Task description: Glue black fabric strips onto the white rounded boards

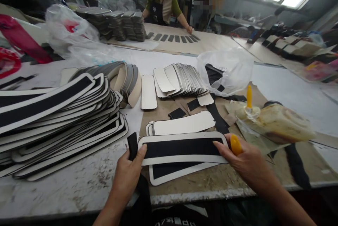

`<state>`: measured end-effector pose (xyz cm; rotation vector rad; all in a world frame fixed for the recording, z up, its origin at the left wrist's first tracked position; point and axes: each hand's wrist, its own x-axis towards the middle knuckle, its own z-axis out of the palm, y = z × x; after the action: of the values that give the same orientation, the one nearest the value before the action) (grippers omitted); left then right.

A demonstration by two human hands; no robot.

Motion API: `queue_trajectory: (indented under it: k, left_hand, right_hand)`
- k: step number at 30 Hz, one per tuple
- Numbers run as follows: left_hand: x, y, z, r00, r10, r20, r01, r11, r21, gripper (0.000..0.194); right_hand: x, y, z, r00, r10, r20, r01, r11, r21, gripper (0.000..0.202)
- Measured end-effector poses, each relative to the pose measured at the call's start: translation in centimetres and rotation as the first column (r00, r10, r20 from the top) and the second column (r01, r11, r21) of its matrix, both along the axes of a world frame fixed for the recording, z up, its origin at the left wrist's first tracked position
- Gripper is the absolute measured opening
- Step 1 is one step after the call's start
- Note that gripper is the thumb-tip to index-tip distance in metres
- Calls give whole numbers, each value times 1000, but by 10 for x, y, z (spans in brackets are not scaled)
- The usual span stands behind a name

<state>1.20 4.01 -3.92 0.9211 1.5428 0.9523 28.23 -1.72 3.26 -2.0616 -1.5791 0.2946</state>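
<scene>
Between my two hands is a long, slightly curved panel, cream-edged with a black strip along its middle. My left hand pinches its left end, thumb on top; a loose black strip sticks up beside those fingers. At the right end, my right hand grips the panel with its thumb and also holds a yellow handle, whose working end is hidden. Partly covered beneath lies another black-and-cream panel. Just behind are several plain cream strips.
A tall stack of similar panels fills the left side. Small cream pieces lie fanned out behind, near a plastic bag. On the right, a yellow-handled brush or spreader stands by a yellowish bag. Another person works across the table.
</scene>
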Motion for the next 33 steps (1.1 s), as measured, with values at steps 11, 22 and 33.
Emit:
queue_trajectory:
  k: [11,22,33]
  left_hand:
    - [-2,-1,12,967,27,254,-8,997,-77,42]
    - [3,-1,21,833,186,520,-14,948,-318,30]
    - [-5,-8,16,948,-188,257,226,966,-128,40]
  right_hand:
    - [13,3,-7,859,-162,-485,33,964,-264,44]
    - [18,4,-20,443,-306,-843,-6,939,-344,43]
    - [38,-8,-36,752,-314,-580,54,906,-419,43]
